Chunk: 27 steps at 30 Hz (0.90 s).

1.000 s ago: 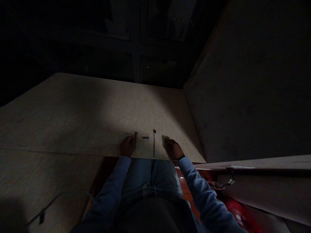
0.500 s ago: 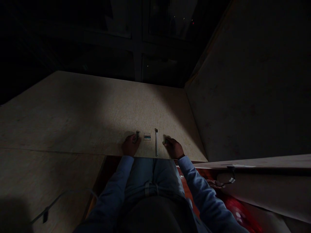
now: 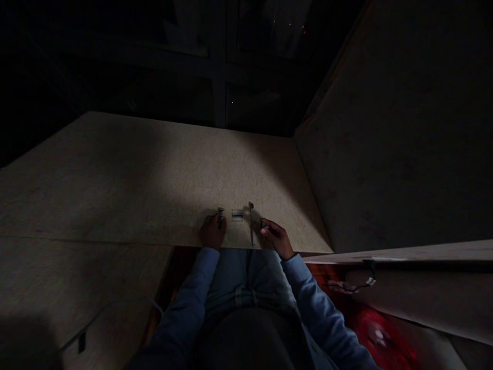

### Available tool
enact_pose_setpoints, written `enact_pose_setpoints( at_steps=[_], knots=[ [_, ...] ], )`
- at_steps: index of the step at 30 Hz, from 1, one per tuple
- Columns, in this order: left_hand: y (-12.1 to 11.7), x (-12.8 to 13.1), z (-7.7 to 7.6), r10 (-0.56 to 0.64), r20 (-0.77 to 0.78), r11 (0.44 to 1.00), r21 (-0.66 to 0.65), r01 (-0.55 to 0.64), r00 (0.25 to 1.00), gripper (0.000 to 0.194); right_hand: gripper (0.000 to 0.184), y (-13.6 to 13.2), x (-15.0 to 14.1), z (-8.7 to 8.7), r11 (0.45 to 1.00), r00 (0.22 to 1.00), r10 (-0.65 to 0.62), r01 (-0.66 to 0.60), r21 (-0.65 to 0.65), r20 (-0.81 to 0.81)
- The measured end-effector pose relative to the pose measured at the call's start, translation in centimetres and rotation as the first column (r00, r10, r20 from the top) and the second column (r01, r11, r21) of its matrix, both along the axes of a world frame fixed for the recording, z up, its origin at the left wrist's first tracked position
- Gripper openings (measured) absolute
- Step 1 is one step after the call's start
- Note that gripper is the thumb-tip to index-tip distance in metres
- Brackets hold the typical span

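Note:
The scene is very dark. My left hand (image 3: 212, 232) rests near the front edge of a pale board (image 3: 154, 174) and holds a short metal piece (image 3: 220, 216) upright between its fingers. My right hand (image 3: 275, 236) lies to the right, closed on a small dark object (image 3: 263, 224). Between the hands lie a small pale packet with a blue stripe (image 3: 238, 216) and a long thin metal rod (image 3: 251, 222) pointing away from me. Both sleeves are blue.
A second pale panel (image 3: 393, 133) rises on the right. A lower board (image 3: 57, 288) lies at the left with a dark cable (image 3: 82, 336). A board edge with a small clip and wire (image 3: 367, 280) crosses at the right, red floor below. Dark window frames stand behind.
My left hand has lifted the short metal piece upright off the board. My right hand has drawn in closer to the long rod. The view has shifted slightly.

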<state>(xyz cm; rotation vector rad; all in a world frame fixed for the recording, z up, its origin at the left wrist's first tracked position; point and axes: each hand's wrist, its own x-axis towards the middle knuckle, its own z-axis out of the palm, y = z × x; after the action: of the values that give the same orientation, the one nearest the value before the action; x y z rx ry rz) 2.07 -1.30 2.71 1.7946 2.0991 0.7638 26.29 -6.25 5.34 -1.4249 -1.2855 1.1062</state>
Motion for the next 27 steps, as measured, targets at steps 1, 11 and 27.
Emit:
enact_pose_setpoints(
  at_steps=[1,11,27],
  knots=[
    [0.0,0.0,0.0,0.001,0.018,1.000,0.005,-0.001,1.000,0.036,0.053,-0.2,-0.3,0.5,1.000,0.999,-0.006,0.006,-0.004,-0.049],
    [-2.2,2.5,3.8,-0.110,0.160,0.992,0.072,0.100,0.981,0.028,0.047,-1.6,-1.2,2.2,0.996,0.929,-0.088,0.071,-0.061,-0.361],
    [-0.4,10.0,5.1,-0.215,0.269,0.853,-0.417,0.314,0.939,0.026,0.051,-3.9,2.0,2.2,0.979,0.838,-0.196,0.141,-0.146,-0.509]
  ],
)
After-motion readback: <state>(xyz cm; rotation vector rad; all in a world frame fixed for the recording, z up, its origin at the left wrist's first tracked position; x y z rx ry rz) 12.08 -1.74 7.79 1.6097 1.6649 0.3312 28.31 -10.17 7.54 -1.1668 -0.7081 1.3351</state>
